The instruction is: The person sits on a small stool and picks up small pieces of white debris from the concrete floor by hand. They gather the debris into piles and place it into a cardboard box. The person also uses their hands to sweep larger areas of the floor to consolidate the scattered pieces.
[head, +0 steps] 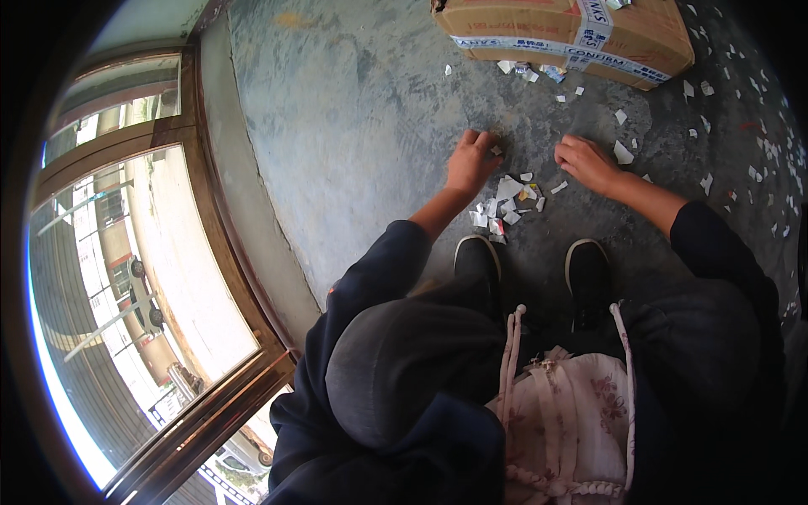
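My left hand is low over the concrete floor, fingers bent. A small paper scrap shows between its thumb and fingers; whether they grip it I cannot tell. Just below lies a loose pile of torn paper scraps, mostly white with bits of red and yellow. My right hand reaches down to the right of the pile, its fingers curled and the fingertips partly hidden. One narrow scrap lies between the pile and that hand. Beside its knuckles is a larger white scrap.
A taped cardboard box bearing writing stands ahead, with scraps along its near edge. More paper scraps litter the concrete floor to the right. At left runs a wood-framed glass door or window. My black shoes stand below the pile.
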`<action>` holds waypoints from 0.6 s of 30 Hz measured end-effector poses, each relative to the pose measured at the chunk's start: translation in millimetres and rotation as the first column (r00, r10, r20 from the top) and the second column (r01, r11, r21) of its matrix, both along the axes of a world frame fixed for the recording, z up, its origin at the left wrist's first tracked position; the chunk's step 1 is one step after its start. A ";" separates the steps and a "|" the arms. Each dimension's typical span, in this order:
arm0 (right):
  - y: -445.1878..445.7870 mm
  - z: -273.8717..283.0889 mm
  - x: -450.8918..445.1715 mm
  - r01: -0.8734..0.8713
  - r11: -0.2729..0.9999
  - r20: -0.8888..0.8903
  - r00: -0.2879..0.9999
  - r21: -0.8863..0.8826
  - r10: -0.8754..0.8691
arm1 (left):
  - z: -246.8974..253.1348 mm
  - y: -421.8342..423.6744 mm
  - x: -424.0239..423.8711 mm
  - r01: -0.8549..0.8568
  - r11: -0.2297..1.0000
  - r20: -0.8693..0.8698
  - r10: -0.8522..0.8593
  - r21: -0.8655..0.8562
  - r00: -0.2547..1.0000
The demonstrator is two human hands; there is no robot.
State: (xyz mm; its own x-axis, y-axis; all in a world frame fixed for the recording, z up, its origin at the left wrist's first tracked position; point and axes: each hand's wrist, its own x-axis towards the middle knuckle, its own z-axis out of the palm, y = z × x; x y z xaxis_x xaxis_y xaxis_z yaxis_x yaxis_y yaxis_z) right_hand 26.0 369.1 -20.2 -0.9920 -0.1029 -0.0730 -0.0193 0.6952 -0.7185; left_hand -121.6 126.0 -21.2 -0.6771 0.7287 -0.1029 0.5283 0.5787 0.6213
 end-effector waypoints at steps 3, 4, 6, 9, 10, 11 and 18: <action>-2.1 -1.0 -1.4 -0.012 1.000 -0.012 1.000 0.005 0.012 | -7.1 -0.2 -1.6 0.071 0.997 -0.082 -0.068 0.031 0.994; -2.8 -1.7 -3.0 -0.020 1.000 -0.018 1.000 0.006 0.020 | -10.6 -1.3 -2.7 0.075 0.996 -0.072 -0.072 0.045 0.995; -3.8 -1.7 -3.7 -0.030 0.999 -0.026 0.999 0.015 0.030 | -16.7 -1.2 -3.9 0.088 0.993 -0.053 -0.084 0.078 0.995; -3.5 1.0 -1.6 -0.045 0.998 -0.045 0.998 0.042 0.046 | -21.3 -1.8 -2.6 0.080 0.992 -0.051 -0.076 0.094 0.996; -2.8 2.3 0.2 -0.054 0.997 -0.057 0.997 0.054 0.057 | -21.2 -3.5 -3.1 0.038 0.992 -0.058 -0.031 0.124 0.998; -2.3 3.6 1.5 -0.064 0.996 -0.070 0.995 0.065 0.068 | -20.6 -7.0 -4.8 -0.005 0.988 -0.066 0.015 0.153 0.998; 0.8 10.4 -3.0 0.041 0.999 -0.033 0.999 0.016 -0.040 | -14.6 -48.7 -35.1 -0.406 0.900 -0.052 0.419 0.160 0.907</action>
